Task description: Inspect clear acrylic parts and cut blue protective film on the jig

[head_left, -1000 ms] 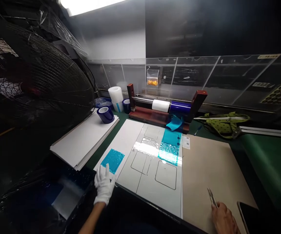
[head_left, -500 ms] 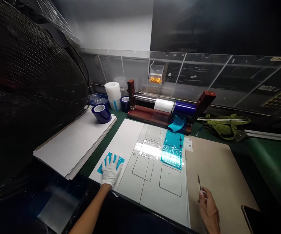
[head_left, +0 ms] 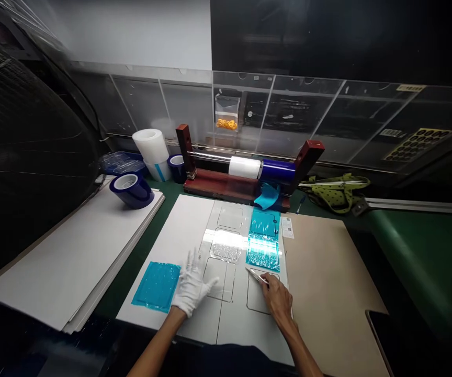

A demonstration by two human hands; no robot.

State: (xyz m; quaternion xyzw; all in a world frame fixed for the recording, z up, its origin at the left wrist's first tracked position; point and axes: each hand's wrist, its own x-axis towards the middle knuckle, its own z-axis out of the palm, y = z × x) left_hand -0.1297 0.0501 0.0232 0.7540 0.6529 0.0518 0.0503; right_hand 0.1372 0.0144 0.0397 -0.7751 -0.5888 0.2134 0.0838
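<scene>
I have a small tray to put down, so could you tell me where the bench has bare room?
The tan board, right of the right hand and its tweezers, lies bare up to the phone. The white sheet stack is bare below the blue tape roll. Around the film pieces and the roll holder, things crowd.

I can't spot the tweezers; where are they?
In the head view, the tweezers are in the right hand, right of centre, their tips just below the lower blue film.

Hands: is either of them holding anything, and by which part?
The bare right hand holds thin metal tweezers by their rear end, tips pointing away. The gloved left hand holds nothing; it is spread open beside the blue film sheet.
</scene>
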